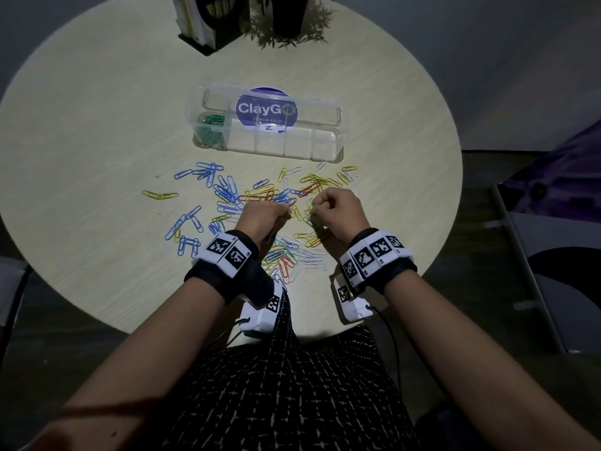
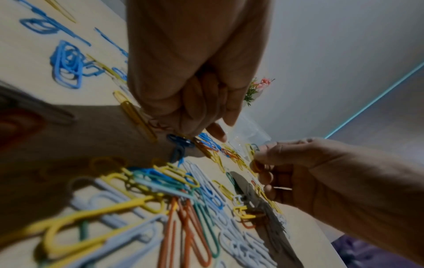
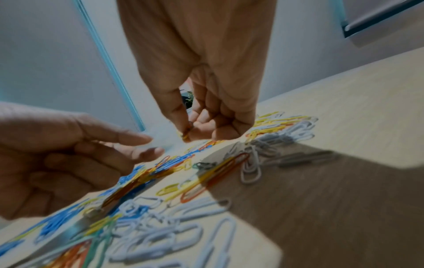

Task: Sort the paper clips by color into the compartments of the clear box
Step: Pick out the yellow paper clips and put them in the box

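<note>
The clear box (image 1: 325, 148) lies open mid-table, and only its leftmost compartment holds green clips (image 1: 211, 128). Mixed blue, yellow, orange, white and green paper clips (image 1: 286, 252) are strewn in front of it. My right hand (image 3: 189, 133) hovers over the pile and pinches an orange clip (image 3: 186, 135) between thumb and forefinger; the left wrist view shows that orange clip (image 2: 257, 166) too. My left hand (image 2: 218, 130) hangs just left of it with forefinger and thumb stretched out. Its other fingers curl on what look like a few orange clips (image 2: 157, 125).
On the round table (image 1: 97, 125), a black holder (image 1: 208, 24) and a potted plant (image 1: 289, 24) stand at the far edge. Blue clips (image 1: 201, 172) lie grouped left of the pile, yellow ones (image 1: 328, 180) to the right. A purple seat (image 1: 559, 177) is at the right.
</note>
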Demonstrator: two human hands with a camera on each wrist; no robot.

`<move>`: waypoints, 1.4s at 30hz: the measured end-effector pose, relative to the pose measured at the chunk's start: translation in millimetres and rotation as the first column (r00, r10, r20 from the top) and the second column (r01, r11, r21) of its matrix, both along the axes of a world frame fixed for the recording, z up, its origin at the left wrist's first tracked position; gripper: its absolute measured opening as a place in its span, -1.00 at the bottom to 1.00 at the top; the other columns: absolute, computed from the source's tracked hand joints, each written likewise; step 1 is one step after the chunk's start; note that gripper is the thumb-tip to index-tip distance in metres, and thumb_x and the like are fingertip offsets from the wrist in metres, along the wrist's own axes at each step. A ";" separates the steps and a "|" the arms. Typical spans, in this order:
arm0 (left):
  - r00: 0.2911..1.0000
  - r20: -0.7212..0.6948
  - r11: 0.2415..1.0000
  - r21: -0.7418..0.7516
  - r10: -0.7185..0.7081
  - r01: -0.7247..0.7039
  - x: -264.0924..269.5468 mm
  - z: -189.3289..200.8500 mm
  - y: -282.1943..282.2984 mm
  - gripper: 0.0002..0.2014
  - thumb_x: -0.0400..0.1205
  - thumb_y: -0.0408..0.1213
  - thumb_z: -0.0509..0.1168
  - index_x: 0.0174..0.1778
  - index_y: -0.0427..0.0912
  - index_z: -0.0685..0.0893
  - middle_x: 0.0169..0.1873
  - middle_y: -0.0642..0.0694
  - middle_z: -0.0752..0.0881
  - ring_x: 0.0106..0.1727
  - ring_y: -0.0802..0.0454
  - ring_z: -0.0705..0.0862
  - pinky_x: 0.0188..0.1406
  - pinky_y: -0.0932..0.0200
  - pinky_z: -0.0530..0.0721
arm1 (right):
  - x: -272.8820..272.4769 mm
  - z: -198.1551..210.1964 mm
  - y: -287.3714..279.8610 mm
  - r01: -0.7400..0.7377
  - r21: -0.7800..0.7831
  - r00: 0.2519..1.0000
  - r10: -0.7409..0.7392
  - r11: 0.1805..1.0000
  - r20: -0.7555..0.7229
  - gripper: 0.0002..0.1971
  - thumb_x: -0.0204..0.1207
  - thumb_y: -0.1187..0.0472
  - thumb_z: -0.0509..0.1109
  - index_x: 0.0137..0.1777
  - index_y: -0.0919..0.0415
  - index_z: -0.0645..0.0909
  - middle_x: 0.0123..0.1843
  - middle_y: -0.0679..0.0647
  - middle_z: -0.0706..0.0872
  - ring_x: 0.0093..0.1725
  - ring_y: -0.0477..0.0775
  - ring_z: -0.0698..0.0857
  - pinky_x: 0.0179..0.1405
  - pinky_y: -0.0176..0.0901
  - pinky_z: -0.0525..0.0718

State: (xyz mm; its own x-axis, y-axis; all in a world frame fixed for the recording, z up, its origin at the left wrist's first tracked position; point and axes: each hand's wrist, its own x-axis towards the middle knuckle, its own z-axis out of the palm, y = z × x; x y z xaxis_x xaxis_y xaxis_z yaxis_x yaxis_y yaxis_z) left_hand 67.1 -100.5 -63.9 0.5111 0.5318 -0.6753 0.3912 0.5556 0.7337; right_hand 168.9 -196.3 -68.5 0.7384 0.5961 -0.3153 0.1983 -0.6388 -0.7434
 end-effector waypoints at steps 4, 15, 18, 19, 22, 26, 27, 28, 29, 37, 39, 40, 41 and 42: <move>0.999 -0.033 1.000 0.013 0.001 -0.001 -1.6 -1.0 1.4 -0.75 0.63 -0.44 0.25 -0.40 -0.26 0.59 -0.56 -0.10 0.61 -0.45 0.07 0.49 -0.43 0.32 0.41 | 10.8 1.2 -4.2 0.098 -0.050 0.986 -0.090 0.994 0.139 -0.92 0.43 0.39 0.37 -0.19 0.35 0.71 -0.10 0.26 0.79 0.05 0.25 0.70 0.16 0.04 0.68; 0.986 0.013 0.975 -0.152 0.168 -0.164 -20.3 -3.2 22.4 -0.62 0.75 -0.17 0.03 -0.36 -0.17 0.54 -0.85 0.12 0.32 -0.86 0.23 0.22 -0.81 0.56 0.12 | -16.2 -3.3 4.6 -0.217 -0.390 0.905 0.335 0.895 0.264 -0.85 0.53 0.35 0.31 0.01 0.36 0.67 0.09 0.28 0.72 0.16 0.29 0.65 0.05 -0.08 0.58; 0.962 0.041 0.944 -0.212 0.268 -0.254 -27.6 -4.2 28.5 -0.60 0.77 -0.19 0.00 -0.34 -0.25 0.51 -0.85 0.03 0.47 -0.86 0.20 0.44 -0.86 0.51 0.34 | -19.3 1.3 8.9 -0.265 -0.473 0.850 0.435 0.840 0.296 -0.81 0.53 0.37 0.29 0.11 0.37 0.61 0.17 0.30 0.64 0.19 0.32 0.61 0.07 0.01 0.59; 0.953 0.055 0.931 -0.240 0.297 -0.276 -30.5 -4.4 28.5 -0.60 0.77 -0.20 0.01 -0.33 -0.29 0.51 -0.81 -0.02 0.54 -0.81 0.16 0.54 -0.81 0.47 0.46 | -21.3 3.7 10.3 -0.278 -0.483 0.836 0.457 0.830 0.304 -0.80 0.52 0.38 0.29 0.12 0.37 0.59 0.17 0.31 0.64 0.19 0.32 0.60 0.05 0.00 0.59; 0.940 0.110 0.903 -0.334 0.322 -0.270 -38.9 -5.9 24.2 -0.58 0.78 -0.19 -0.01 -0.24 -0.39 0.55 -0.44 -0.25 0.71 -0.50 -0.02 0.75 -0.61 0.35 0.71 | -28.6 11.1 16.2 -0.270 -0.336 0.872 0.377 0.903 0.311 -0.88 0.50 0.41 0.24 -0.04 0.31 0.58 0.01 0.29 0.71 0.06 0.25 0.64 -0.07 -0.08 0.53; 0.932 0.169 0.875 -0.431 0.320 -0.222 -42.4 -7.5 15.9 -0.49 0.79 -0.12 -0.08 -0.20 -0.44 0.57 -0.43 -0.31 0.74 -0.32 -0.09 0.73 -0.45 0.19 0.77 | -48.6 31.1 30.3 -0.283 -0.017 0.951 0.282 0.959 0.129 -0.92 0.43 0.42 0.38 -0.11 0.35 0.69 -0.25 0.08 0.63 -0.15 0.03 0.59 0.01 -0.18 0.56; 0.928 0.181 0.861 -0.463 0.326 -0.212 -42.8 -7.8 13.1 -0.49 0.79 -0.10 -0.09 -0.19 -0.41 0.58 -0.49 -0.27 0.74 -0.40 -0.06 0.74 -0.48 0.19 0.76 | -54.1 36.5 33.1 -0.317 0.011 0.944 0.314 0.948 0.104 -0.90 0.41 0.40 0.42 -0.10 0.37 0.71 -0.27 0.06 0.64 -0.17 -0.01 0.60 0.01 -0.20 0.56; 0.926 0.180 0.848 -0.486 0.333 -0.210 -43.6 -8.5 11.0 -0.49 0.79 -0.08 -0.09 -0.20 -0.37 0.58 -0.54 -0.22 0.72 -0.47 -0.01 0.71 -0.56 0.24 0.73 | -58.9 40.4 34.5 -0.332 0.026 0.940 0.329 0.943 0.095 -0.89 0.41 0.38 0.45 -0.09 0.38 0.72 -0.27 0.06 0.65 -0.18 -0.02 0.62 -0.02 -0.22 0.57; 0.930 0.167 0.843 -0.496 0.328 -0.209 -44.7 -9.7 9.8 -0.50 0.78 -0.07 -0.08 -0.24 -0.33 0.58 -0.58 -0.16 0.68 -0.52 0.04 0.64 -0.65 0.32 0.66 | -61.9 43.1 34.6 -0.321 0.049 0.944 0.315 0.946 0.098 -0.89 0.41 0.37 0.46 -0.09 0.38 0.72 -0.26 0.06 0.66 -0.18 -0.02 0.62 -0.07 -0.25 0.57; 0.970 0.120 0.879 -0.458 0.211 -0.134 -63.3 -14.8 15.0 -0.54 0.79 -0.08 -0.06 -0.48 -0.06 0.17 -0.87 0.05 0.19 -0.89 0.20 0.15 -0.89 0.49 0.02 | -63.9 7.4 -3.8 -0.258 -0.281 0.937 0.311 0.924 0.163 -0.81 0.53 0.38 0.29 -0.11 0.46 0.71 -0.05 0.35 0.78 0.08 0.24 0.71 0.04 -0.14 0.64; 0.966 0.121 0.877 -0.457 0.229 -0.150 -65.4 -15.7 15.3 -0.55 0.79 -0.09 -0.05 -0.47 -0.07 0.21 -0.87 0.05 0.21 -0.89 0.20 0.16 -0.89 0.48 0.04 | -67.2 0.5 -7.8 -0.261 -0.322 0.930 0.327 0.910 0.170 -0.83 0.52 0.36 0.33 -0.09 0.46 0.71 -0.05 0.36 0.78 0.10 0.27 0.68 0.06 -0.08 0.65; 0.963 0.122 0.876 -0.454 0.240 -0.161 -65.9 -16.4 15.3 -0.55 0.79 -0.10 -0.05 -0.46 -0.08 0.24 -0.86 0.05 0.22 -0.88 0.21 0.17 -0.89 0.48 0.06 | -67.9 -1.4 -8.2 -0.258 -0.333 0.928 0.328 0.907 0.177 -0.84 0.52 0.35 0.34 -0.08 0.45 0.71 -0.04 0.37 0.77 0.11 0.28 0.67 0.08 -0.04 0.66; 0.960 0.124 0.877 -0.448 0.251 -0.171 -66.3 -17.2 15.1 -0.56 0.79 -0.11 -0.05 -0.45 -0.09 0.27 -0.86 0.05 0.23 -0.88 0.21 0.18 -0.88 0.47 0.07 | -68.3 -1.6 -8.0 -0.251 -0.342 0.926 0.328 0.905 0.188 -0.85 0.51 0.35 0.35 -0.07 0.43 0.71 -0.02 0.36 0.76 0.11 0.28 0.66 0.09 -0.03 0.64; 0.957 0.125 0.879 -0.441 0.260 -0.182 -66.6 -18.1 14.8 -0.57 0.79 -0.12 -0.04 -0.44 -0.10 0.28 -0.86 0.05 0.24 -0.87 0.21 0.19 -0.87 0.47 0.08 | -68.1 -2.1 -7.6 -0.248 -0.354 0.921 0.333 0.902 0.204 -0.86 0.51 0.37 0.33 -0.05 0.41 0.70 0.00 0.36 0.75 0.11 0.28 0.66 0.07 -0.04 0.63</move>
State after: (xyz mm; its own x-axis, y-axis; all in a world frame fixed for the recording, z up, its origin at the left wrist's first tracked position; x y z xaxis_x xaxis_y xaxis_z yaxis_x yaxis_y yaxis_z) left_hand 0.5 -85.6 -82.0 0.5442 0.3308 -0.7710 0.1093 0.8832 0.4561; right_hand 100.8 -203.9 -70.6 0.6271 0.6968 -0.3481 0.5652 -0.7146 -0.4122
